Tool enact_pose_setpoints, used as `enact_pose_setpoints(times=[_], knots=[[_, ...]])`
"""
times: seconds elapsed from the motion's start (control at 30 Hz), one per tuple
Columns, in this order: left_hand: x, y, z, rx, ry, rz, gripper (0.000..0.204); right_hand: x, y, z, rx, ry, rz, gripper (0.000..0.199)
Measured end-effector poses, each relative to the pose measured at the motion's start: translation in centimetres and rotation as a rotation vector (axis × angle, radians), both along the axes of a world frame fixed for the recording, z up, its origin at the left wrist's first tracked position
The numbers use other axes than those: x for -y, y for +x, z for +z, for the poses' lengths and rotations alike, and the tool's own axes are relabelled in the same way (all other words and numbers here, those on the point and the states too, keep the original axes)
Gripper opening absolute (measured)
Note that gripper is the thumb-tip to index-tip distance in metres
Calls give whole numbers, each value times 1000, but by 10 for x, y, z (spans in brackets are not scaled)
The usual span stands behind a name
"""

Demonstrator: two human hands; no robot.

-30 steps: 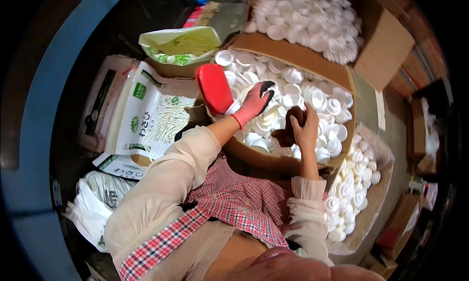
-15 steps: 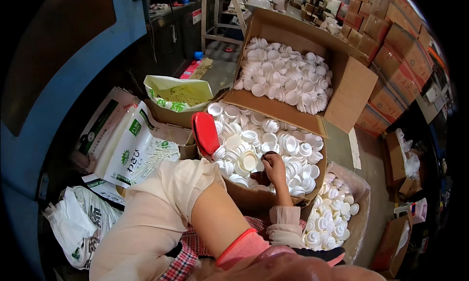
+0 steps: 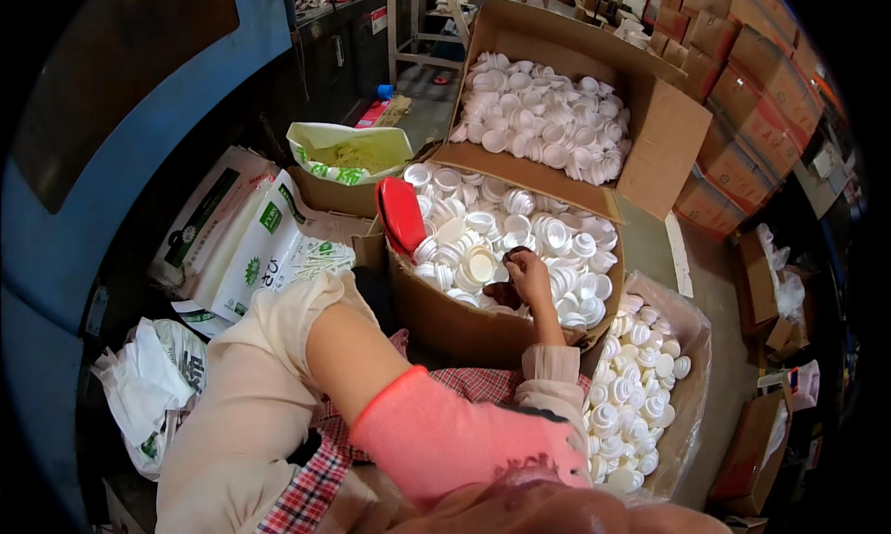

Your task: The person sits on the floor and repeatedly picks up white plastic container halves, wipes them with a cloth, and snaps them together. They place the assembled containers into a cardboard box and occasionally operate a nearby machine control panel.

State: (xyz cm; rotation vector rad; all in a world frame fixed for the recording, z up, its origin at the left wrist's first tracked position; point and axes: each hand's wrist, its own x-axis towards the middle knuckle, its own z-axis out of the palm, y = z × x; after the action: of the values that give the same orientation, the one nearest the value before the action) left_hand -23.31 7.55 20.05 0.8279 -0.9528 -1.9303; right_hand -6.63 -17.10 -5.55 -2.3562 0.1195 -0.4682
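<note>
My right hand (image 3: 529,279) reaches into a large cardboard box (image 3: 455,322) heaped with white plastic caps (image 3: 557,232). Dark brown coverings sit on its thumb and a fingertip, which are spread apart among the caps. Just left of these fingertips lies a wide cream-coloured cap (image 3: 478,267). I see nothing firmly gripped, though the palm side is hidden. At the box's left rim rests a red pouch (image 3: 399,217). My left hand is out of the picture.
A larger open carton (image 3: 654,167) of white caps stands behind. At right is a plastic-lined box (image 3: 689,386) of cream caps. To the left are a white-and-green bag (image 3: 306,144), thin white sticks (image 3: 325,256) and white plastic bags (image 3: 139,376). Stacked cartons (image 3: 756,107) rise at far right.
The view has shifted, so the boxes and the plastic bags sit higher in the picture. My right hand stays at much the same spot among the caps.
</note>
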Motion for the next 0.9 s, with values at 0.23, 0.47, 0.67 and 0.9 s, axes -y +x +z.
enact_pose_setpoints(times=[0.23, 0.47, 0.67, 0.9], knots=[[-13, 91, -13, 1505, -812, 175, 47, 8, 4, -19, -24, -27, -32, 20], [-15, 254, -198, 1482, -51, 895, 38, -11, 26, -39, -12, 8, -32, 14], [4, 328, -248, 179, 37, 1357, 30, -28, 54, -67, 38, -223, -48, 26], [22, 324, -279, 209, 131, 1321, 32, -3, 76, -74, 27, -307, -37, 9]])
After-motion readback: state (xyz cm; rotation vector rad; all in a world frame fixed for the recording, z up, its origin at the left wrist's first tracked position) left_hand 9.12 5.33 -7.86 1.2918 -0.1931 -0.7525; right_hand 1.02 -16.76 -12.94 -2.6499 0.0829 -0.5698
